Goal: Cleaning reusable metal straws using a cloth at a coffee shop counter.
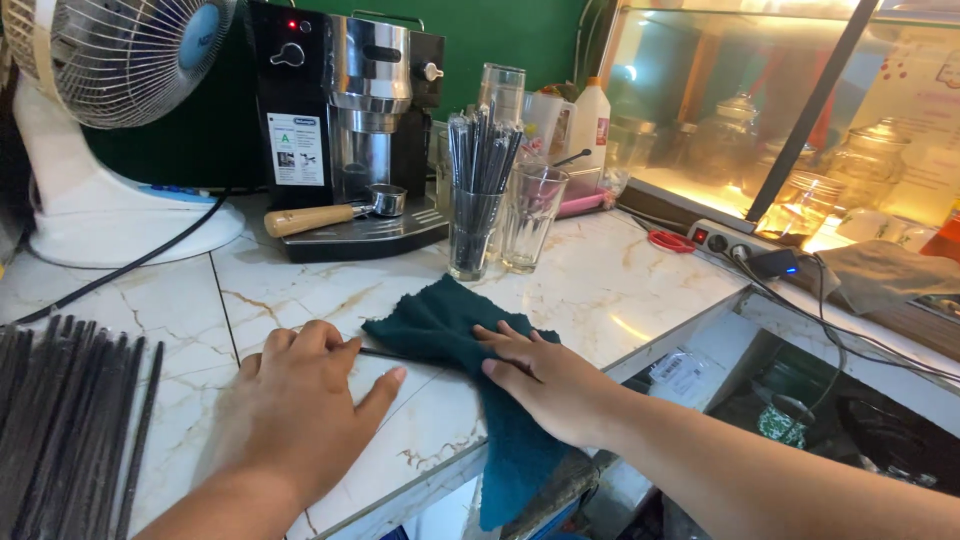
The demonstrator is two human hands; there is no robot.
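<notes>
The right hand (545, 375) pressed flat, fingers (500, 340) together, on a dark green cloth (440, 320), while the left hand (300, 400) lay beside it, fingers spread on the marble table (620, 280).

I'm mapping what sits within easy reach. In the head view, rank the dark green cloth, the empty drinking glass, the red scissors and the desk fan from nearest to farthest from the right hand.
1. Dark green cloth: under the right hand.
2. Empty drinking glass: behind the hand, mid-counter.
3. Red scissors: farther back, to the right.
4. Desk fan: far back-left corner.
</notes>
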